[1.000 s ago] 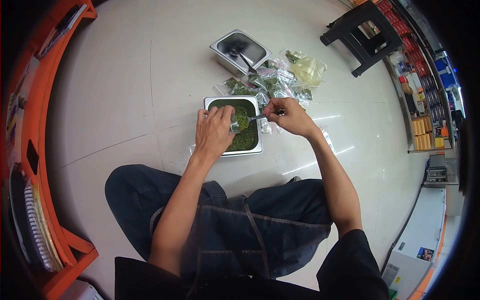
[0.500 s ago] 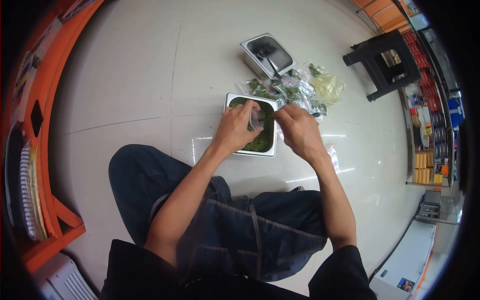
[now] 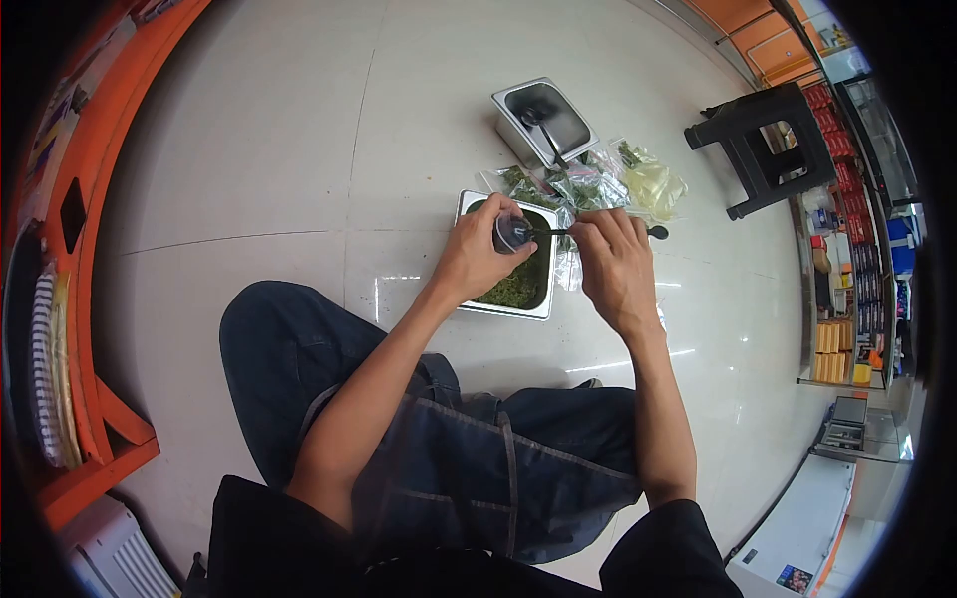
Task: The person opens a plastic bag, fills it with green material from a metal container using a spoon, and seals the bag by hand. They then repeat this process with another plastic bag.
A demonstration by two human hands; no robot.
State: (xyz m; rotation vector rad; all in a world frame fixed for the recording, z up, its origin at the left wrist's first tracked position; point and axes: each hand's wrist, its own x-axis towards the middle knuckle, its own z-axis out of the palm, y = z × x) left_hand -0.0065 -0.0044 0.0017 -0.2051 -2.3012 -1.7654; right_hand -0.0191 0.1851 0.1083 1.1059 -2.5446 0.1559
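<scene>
My left hand is closed round a small clear cup, tilted over a metal container with chopped green herbs inside. In my right hand is a thin black utensil; one end reaches into the cup's mouth and a rounded black end sticks out past my fingers. Beyond my right hand lie clear plastic bags with green leaves. What the cup holds is too small to tell.
A second metal container with a black ladle stands farther off, beside a yellowish bag. A black stool is at the right, near stocked shelves. An orange rack stands at the left.
The black utensil now shows clearly between my right hand and the cup, its tip in the cup. My right hand has moved slightly right, and the view has shifted a little.
</scene>
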